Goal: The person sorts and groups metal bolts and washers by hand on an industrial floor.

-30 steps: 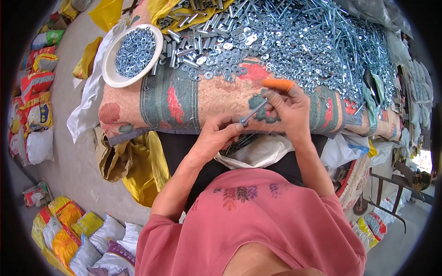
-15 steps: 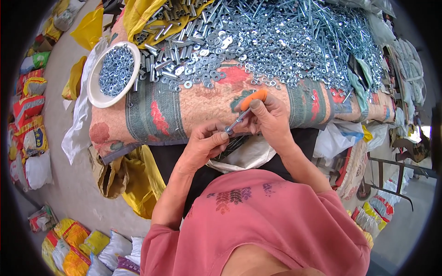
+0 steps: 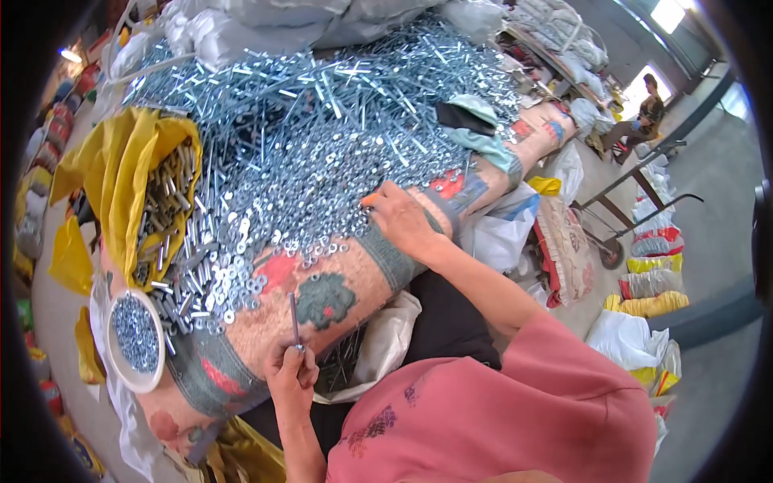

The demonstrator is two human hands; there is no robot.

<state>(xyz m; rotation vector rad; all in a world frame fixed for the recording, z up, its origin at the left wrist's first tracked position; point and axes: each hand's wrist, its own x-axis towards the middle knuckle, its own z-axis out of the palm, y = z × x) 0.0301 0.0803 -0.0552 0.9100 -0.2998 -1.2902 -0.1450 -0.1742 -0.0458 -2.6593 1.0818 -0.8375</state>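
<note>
- A slender, straight, dull-grey metal rod (image 3: 294, 318) stands nearly upright just below the centre-left of the frame, over the near part of the blanket; its upper end is bare, and a small shiny piece shows at its lower end, too small to make out.
- The person's left hand (image 3: 290, 370) is closed around that lower end, thumb against curled fingers, the rod projecting upward from the grip.
- The right hand (image 3: 400, 217), near the centre, is half curled, palm down, with an orange finger cover (image 3: 369, 200) on one finger; its fingertips are at the edge of the nuts, and whether it has hold of any cannot be told.
- A wide spread of small, shiny silver nuts (image 3: 322, 173) fills the middle, with flat round grey washers (image 3: 233, 278) at its lower left.
- Short silver metal tubes (image 3: 171, 197) lie in and below an open yellow woven sack (image 3: 113, 165), left.
- A round white bowl (image 3: 138, 385) at lower left holds small metal rings.
- Long thin bluish-silver metal rods (image 3: 298, 88) heap across the top.
- Beneath lies a peach-and-green floral blanket (image 3: 245, 342).
</note>
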